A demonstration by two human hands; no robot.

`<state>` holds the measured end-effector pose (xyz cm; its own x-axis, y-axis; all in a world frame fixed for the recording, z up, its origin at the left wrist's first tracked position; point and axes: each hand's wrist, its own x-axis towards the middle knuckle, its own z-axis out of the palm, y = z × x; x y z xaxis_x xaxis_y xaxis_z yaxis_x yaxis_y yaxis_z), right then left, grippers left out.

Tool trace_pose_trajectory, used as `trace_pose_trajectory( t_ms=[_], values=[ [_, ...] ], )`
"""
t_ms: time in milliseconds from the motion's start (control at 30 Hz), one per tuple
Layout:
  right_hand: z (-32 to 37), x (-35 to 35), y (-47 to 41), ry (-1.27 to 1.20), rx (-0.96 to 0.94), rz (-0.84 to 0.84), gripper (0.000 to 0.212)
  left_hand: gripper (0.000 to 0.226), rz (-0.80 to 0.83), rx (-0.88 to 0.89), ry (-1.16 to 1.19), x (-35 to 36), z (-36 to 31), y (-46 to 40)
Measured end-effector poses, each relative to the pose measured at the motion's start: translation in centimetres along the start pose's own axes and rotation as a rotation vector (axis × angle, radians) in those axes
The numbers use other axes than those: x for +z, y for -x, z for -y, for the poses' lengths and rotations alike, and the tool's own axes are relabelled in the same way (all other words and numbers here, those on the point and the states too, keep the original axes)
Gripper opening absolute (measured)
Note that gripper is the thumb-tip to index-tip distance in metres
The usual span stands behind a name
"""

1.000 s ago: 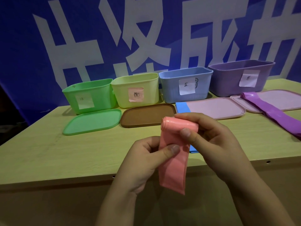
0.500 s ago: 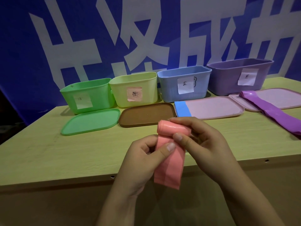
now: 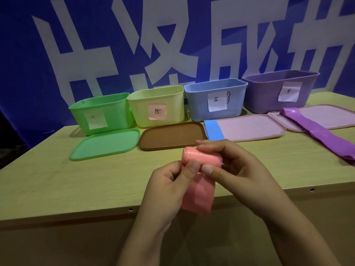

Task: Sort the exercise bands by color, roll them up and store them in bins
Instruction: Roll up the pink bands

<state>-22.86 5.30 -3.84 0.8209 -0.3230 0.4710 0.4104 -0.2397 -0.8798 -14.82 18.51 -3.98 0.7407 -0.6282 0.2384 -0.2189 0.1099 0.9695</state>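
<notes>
A pink exercise band (image 3: 199, 191) is held over the table's front edge, its top wound into a roll and a short tail hanging down. My left hand (image 3: 169, 185) pinches the band just under the roll with thumb and fingers. My right hand (image 3: 236, 169) grips the roll from the right, fingers curled over its top. A blue band (image 3: 213, 129) lies partly hidden behind my right hand. A purple band (image 3: 318, 131) lies flat at the right. At the back stand a green bin (image 3: 99, 112), a yellow bin (image 3: 155, 106) with a pink label, a blue bin (image 3: 215, 100) and a purple bin (image 3: 278, 91).
Lids lie in front of the bins on the wooden table (image 3: 57, 181): a green lid (image 3: 105, 144), a brown lid (image 3: 171, 135) and two pink lids (image 3: 249, 127), the right one under the purple band. A blue banner with white characters hangs behind.
The roll at the top of the pink band has grown thicker and the hanging tail has become shorter. Both hands stayed near the table's front edge.
</notes>
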Motion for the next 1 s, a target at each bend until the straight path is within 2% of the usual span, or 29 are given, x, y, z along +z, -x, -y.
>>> trace_pose_trajectory(
  t_ms=[133, 233, 367, 567, 733, 1000],
  values=[
    [0.41, -0.35, -0.03, 0.016, 0.07, 0.018, 0.034, 0.031, 0.032, 0.025, -0.019, -0.32, -0.37, 0.12],
    [0.36, -0.09, -0.02, 0.051, 0.09, 0.032, 0.028, 0.026, 0.059, 0.032, 0.016, -0.51, -0.45, 0.18],
    [0.54, -0.21, 0.1, -0.008, 0.046, -0.005, 0.024, 0.047, 0.111, -0.033, 0.079, -0.85, -0.22, 0.06],
    [0.7, -0.34, 0.21, -0.056, 0.002, -0.053, 0.024, 0.026, 0.111, -0.048, 0.05, -0.84, -0.05, -0.15],
    [0.54, -0.21, 0.11, -0.075, -0.023, -0.114, 0.022, 0.022, 0.104, 0.016, 0.031, -0.54, -0.36, -0.14],
    [0.09, 0.16, 0.07, -0.029, -0.042, -0.107, 0.025, 0.016, 0.135, 0.053, 0.063, -0.84, -0.56, -0.05]
  ],
)
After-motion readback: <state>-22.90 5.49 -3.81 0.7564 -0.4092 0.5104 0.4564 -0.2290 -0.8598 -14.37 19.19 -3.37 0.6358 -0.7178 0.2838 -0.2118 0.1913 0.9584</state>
